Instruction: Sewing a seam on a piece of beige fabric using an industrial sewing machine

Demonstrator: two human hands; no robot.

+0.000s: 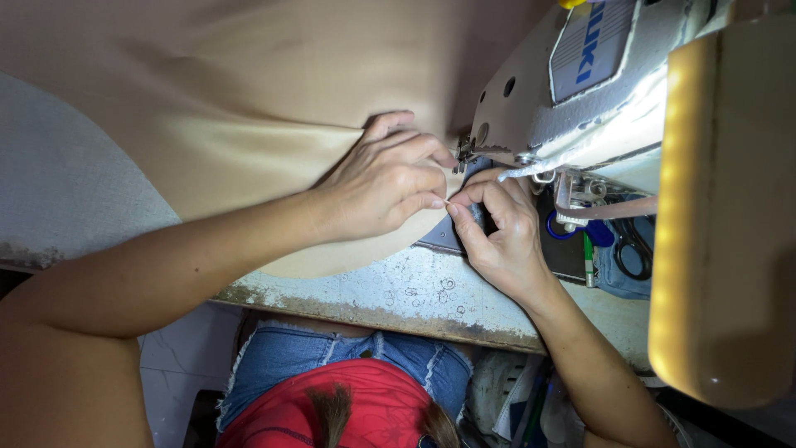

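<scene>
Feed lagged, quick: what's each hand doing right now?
Left hand: fingers curled on the tan fabric, pinching a thread.
Right hand: pinched shut at the needle area; contents cannot be told.

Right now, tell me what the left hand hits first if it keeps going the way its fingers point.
The left hand points right; its fingertips nearly meet the right hand, then the sewing machine, though depth is unclear.
</scene>
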